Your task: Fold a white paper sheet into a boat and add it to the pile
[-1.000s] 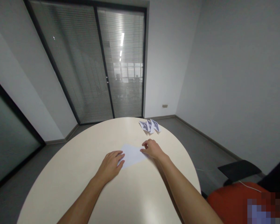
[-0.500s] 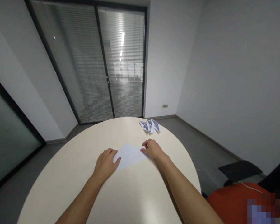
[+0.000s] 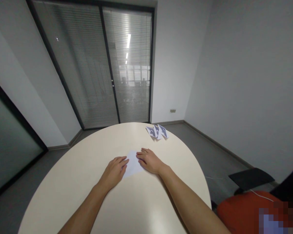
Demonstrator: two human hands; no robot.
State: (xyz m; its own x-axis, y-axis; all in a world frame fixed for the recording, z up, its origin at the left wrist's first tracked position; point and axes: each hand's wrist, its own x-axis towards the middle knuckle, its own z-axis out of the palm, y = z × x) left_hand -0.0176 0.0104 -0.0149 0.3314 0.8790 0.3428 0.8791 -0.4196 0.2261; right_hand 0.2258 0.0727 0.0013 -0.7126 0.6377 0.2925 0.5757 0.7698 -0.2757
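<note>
Head view: the left hand (image 3: 114, 172) lies palm down at the left edge of the sheet of paper (image 3: 132, 165), its fingers loosely extended, its fingertips on the paper. The right hand (image 3: 150, 161) lies palm down over the right part of the sheet, fingers extended and slightly spread. Both hands appear open; neither visibly grips the sheet. The pressure applied cannot be told.

The sheet lies flat between the hands on the round table (image 3: 75, 188). Its side portions are partly covered, so existing creases or folded layers cannot be confirmed.

Progress, as judged: beyond the sheet and to its right, a small group of folded paper pieces (image 3: 158, 132), apparently three, overlaps near the table's far edge. These appear finished. The sheet has no comparable compact shape; its folding appears to be at an early stage, with most of the shaping left.

Containers: none is visible. The sheet and the folded pieces rest directly on the table.

Surroundings: a chair (image 3: 236, 206) with an orange seat stands to the right of the sheet, off the table. A glass partition (image 3: 92, 81) with blinds stands beyond the sheet.
</note>
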